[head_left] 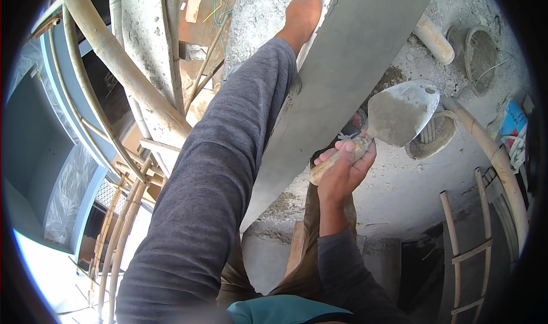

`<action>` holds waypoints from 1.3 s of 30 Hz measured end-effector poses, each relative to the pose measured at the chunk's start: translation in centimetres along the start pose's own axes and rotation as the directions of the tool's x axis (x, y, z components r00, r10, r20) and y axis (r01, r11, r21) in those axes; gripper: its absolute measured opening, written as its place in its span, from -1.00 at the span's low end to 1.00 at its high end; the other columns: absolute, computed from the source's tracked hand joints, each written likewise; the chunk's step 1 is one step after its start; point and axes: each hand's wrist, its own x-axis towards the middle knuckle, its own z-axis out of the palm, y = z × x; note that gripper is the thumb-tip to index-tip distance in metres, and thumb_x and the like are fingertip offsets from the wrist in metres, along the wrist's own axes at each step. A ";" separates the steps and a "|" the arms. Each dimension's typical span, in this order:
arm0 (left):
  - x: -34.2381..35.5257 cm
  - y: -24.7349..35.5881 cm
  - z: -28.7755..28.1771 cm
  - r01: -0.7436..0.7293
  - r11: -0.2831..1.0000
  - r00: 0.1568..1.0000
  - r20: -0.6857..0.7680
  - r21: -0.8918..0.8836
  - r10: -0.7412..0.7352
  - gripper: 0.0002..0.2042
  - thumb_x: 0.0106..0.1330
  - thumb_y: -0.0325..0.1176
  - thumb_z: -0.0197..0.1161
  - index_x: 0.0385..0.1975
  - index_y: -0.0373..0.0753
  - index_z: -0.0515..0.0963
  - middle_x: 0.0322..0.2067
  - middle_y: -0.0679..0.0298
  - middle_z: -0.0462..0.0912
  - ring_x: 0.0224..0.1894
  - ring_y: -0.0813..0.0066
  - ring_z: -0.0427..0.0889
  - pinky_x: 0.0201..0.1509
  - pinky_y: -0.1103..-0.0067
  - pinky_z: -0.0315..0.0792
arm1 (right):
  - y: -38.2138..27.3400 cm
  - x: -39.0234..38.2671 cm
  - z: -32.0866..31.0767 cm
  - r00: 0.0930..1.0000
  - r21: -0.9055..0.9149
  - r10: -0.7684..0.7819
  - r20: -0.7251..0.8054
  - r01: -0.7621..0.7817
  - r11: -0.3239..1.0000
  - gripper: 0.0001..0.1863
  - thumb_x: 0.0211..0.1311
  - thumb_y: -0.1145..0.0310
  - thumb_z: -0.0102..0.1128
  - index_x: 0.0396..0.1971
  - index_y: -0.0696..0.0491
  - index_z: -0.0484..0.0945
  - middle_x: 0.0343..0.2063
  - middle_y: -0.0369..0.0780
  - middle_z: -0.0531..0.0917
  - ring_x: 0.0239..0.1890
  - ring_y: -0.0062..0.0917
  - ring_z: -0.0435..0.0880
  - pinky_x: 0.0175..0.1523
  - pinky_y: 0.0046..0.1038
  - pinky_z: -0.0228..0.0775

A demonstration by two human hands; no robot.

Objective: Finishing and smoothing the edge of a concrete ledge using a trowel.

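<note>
Along the left rim: a blue-grey panel [31, 158], with clear plastic sheeting [69, 190] hanging by its edge.
Bamboo: a thick pole [123, 64] slants down across a rough pale concrete strip [145, 33]; thinner canes bend around it.
Left arm: a grey sleeve [214, 147] stretches far up the view.
Left hand [302, 17]: at the beam's upper left edge, beside a whitish strip [321, 24]; most fingers are out of sight, so I cannot tell whether it grips or only rests.
Beam [342, 67]: smooth, grey, running diagonally between the two hands.
Right hand [343, 174]: wrapped around the trowel's tan handle, thumb on top, just right of the beam.
Trowel [399, 115]: blade pointing up and right, its broad face smeared with wet grey mortar [394, 121].
Containers: a mortar-stained pail [439, 144] partly behind the blade; a crusted bucket [482, 61] higher up.
Right rim: a bamboo ladder [472, 251] below, a blue bag [512, 120] above.
</note>
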 end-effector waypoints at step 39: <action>-8.6 1.6 -6.4 -0.133 0.901 0.850 0.421 -0.412 0.318 0.00 -0.03 0.22 0.34 0.30 -0.43 0.24 0.11 -0.23 0.46 0.16 0.03 0.50 0.19 0.36 0.40 | 1.1 1.2 -1.3 0.999 0.001 -0.011 -0.041 0.011 1.000 -0.34 0.37 0.23 0.02 0.31 0.20 -0.03 -0.30 -0.17 0.48 -0.55 -0.55 0.51 -0.49 -0.45 0.48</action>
